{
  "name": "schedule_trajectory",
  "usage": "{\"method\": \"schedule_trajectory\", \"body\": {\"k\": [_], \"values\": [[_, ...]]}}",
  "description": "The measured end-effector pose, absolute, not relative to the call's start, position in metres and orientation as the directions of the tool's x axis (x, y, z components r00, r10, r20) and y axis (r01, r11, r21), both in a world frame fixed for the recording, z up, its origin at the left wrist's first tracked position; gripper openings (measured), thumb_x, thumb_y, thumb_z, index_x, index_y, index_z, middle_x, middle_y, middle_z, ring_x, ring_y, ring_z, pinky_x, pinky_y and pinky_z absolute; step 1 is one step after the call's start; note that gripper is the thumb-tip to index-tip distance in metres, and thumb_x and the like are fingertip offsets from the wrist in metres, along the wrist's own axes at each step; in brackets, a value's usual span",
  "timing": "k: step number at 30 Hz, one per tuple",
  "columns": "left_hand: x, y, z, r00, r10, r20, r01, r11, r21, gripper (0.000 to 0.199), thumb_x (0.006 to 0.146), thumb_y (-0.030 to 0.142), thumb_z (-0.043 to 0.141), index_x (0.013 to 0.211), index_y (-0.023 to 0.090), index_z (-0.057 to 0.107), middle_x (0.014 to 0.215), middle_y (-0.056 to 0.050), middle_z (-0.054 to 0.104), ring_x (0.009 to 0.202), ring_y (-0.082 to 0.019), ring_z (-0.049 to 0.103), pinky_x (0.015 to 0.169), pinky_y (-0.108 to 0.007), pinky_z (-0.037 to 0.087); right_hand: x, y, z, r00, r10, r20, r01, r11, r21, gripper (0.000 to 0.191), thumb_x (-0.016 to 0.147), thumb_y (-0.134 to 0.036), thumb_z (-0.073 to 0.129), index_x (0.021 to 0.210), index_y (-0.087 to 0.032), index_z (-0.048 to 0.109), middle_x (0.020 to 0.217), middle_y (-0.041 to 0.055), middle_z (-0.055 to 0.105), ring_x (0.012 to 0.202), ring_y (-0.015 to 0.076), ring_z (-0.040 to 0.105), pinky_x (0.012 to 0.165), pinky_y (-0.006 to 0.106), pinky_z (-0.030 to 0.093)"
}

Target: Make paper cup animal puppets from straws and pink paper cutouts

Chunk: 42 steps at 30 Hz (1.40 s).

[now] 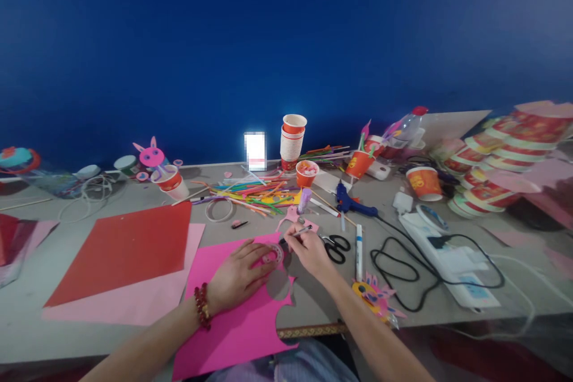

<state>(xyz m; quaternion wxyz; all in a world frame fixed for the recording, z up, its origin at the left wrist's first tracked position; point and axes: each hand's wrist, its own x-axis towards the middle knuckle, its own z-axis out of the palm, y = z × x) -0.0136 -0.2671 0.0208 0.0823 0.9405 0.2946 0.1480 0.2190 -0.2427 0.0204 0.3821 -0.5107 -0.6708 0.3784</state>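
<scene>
My left hand (239, 274) lies with its fingers stretched out over a bright pink sheet (224, 331), whose right edge has round cut-outs. Under its fingertips is a clear, round, ring-shaped piece (278, 255), partly covered, so its exact kind is unclear. My right hand (307, 248) grips a pen (301, 231), its tip close to the rim of the ring. Just beyond the right hand lie pale pink paper scraps (292, 215). Black-handled scissors (336, 248) rest to its right, beside a white marker (359, 252).
Red paper (129, 245) lies left. Colourful sticks (255, 191), a paper cup of pink pieces (307, 174), stacked cups (293, 140) and a bright screen (255, 151) stand behind. Right are a blue glue gun (353, 202), its black cord and a power strip (452, 268).
</scene>
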Motion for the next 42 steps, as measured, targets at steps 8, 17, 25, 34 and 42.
{"method": "schedule_trajectory", "body": {"k": [8,17,25,34,42], "values": [[-0.013,-0.268,0.02,0.778,0.587,0.226,0.546,-0.808,0.219,0.038,0.1,0.027,0.045,0.137,0.028,0.053,0.137,-0.01,0.059,0.127,-0.025,0.052,0.112,-0.052,0.039,0.223,-0.27,0.014,-0.129,0.979,0.158,0.461,0.2,-0.865,0.018,0.095,-0.027,0.047,0.078,-0.024,0.054,0.067,-0.001,0.057,0.061,0.0186,0.056,0.06,0.027,0.038],[-0.015,-0.267,0.017,0.785,0.58,0.218,0.527,-0.81,0.257,0.046,0.098,0.02,0.043,0.143,0.029,0.046,0.141,-0.009,0.056,0.131,-0.024,0.049,0.115,-0.05,0.035,0.219,-0.301,0.007,-0.118,0.95,0.288,0.529,0.305,-0.792,0.015,0.096,-0.023,0.046,0.086,-0.024,0.058,0.076,0.0043,0.065,0.071,0.0227,0.063,0.067,0.03,0.043],[-0.016,-0.266,0.017,0.792,0.574,0.206,0.515,-0.81,0.278,0.052,0.093,0.013,0.044,0.142,0.03,0.047,0.143,-0.007,0.053,0.132,-0.025,0.047,0.115,-0.05,0.034,0.211,-0.323,0.01,-0.173,0.924,0.342,0.53,0.38,-0.758,0.017,0.095,-0.018,0.045,0.087,-0.024,0.059,0.076,0.0054,0.066,0.07,0.0217,0.063,0.065,0.03,0.045],[-0.016,-0.265,0.016,0.797,0.561,0.224,0.495,-0.819,0.291,0.049,0.093,0.013,0.044,0.14,0.027,0.05,0.144,-0.008,0.052,0.131,-0.024,0.046,0.113,-0.05,0.036,0.209,-0.325,0.006,-0.19,0.915,0.357,0.474,0.404,-0.782,0.016,0.096,-0.019,0.044,0.087,-0.021,0.057,0.072,0.0014,0.062,0.067,0.0165,0.06,0.063,0.025,0.042],[-0.012,-0.265,0.021,0.785,0.569,0.245,0.493,-0.813,0.31,0.048,0.093,0.011,0.044,0.138,0.026,0.051,0.14,-0.007,0.055,0.13,-0.022,0.047,0.114,-0.047,0.036,0.197,-0.32,0.005,-0.265,0.91,0.319,0.501,0.412,-0.761,0.017,0.096,-0.019,0.043,0.086,-0.02,0.057,0.073,0.0018,0.062,0.068,0.0173,0.06,0.065,0.026,0.041]]}}
